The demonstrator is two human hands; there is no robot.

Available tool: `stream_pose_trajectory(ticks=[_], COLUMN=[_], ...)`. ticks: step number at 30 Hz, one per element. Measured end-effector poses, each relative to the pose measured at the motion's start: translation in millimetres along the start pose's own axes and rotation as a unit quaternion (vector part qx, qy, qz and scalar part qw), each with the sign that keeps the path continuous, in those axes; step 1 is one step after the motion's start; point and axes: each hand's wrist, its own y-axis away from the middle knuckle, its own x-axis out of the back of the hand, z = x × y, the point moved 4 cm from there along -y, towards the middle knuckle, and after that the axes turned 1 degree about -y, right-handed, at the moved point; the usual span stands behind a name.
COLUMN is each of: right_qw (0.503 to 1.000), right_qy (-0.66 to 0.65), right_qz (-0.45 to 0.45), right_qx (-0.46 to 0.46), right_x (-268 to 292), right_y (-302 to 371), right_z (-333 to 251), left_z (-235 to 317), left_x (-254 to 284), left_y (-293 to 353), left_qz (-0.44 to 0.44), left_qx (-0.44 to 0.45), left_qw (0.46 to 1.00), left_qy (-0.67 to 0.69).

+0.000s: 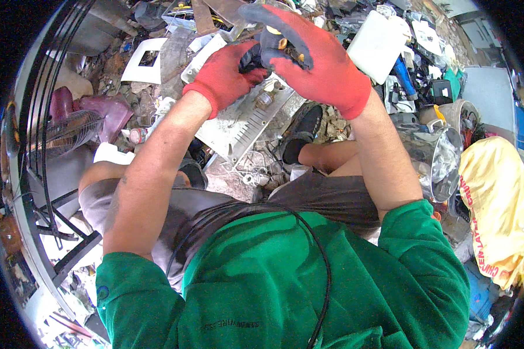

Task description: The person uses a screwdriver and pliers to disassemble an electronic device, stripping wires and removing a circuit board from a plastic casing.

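Both my hands wear red gloves with dark grey coated fingers, and they meet above a worn white slotted panel (pixel 230 136). Between them is a small dark part (pixel 272 39) with yellow and copper-coloured bits; its exact kind is hard to make out. My right hand (pixel 323 64) is closed around it from above and the right, with the forefinger arched over the top. On its left side, my left hand (pixel 230 72) has its fingers curled in against it. Glove fingers hide much of the part. A small clear and brownish piece (pixel 265 99) lies on the panel below.
Past the hands stands a bin (pixel 183 22) of small parts. A white plastic container (pixel 377 46) and a blue cylinder (pixel 404 78) are at right, above a metal bucket (pixel 434 163) and a yellow sack (pixel 495 203). A fan cage (pixel 70 131) and black metal frame (pixel 38 134) are at left.
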Motion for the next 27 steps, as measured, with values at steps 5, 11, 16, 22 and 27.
stream_pose_trajectory(ticks=[5,11,16,22,27], right_qw=[0.998,1.0,0.992,1.0,0.988], right_qy=[0.057,-0.002,0.04,-0.017,0.103], right_qz=[0.009,-0.026,-0.05,-0.007,-0.067], right_qx=[-0.032,-0.005,-0.106,0.005,-0.093], right_x=[6.7,9.3,4.9,3.1,2.7], right_y=[2.1,3.8,2.8,-0.5,3.9], right_z=[-2.7,11.7,1.2,2.5,-1.8], left_z=[-0.4,-3.1,-19.5,-15.4,-17.1], left_x=[-0.7,-5.3,-10.5,-7.5,-9.8], left_y=[2.6,1.1,-1.5,0.4,0.2], left_qz=[0.005,0.08,-0.003,-0.003,0.011], left_qx=[0.006,-0.068,0.005,-0.028,0.037], left_qw=[0.998,0.994,0.998,1.0,0.993], left_qy=[0.069,-0.023,0.058,0.012,0.111])
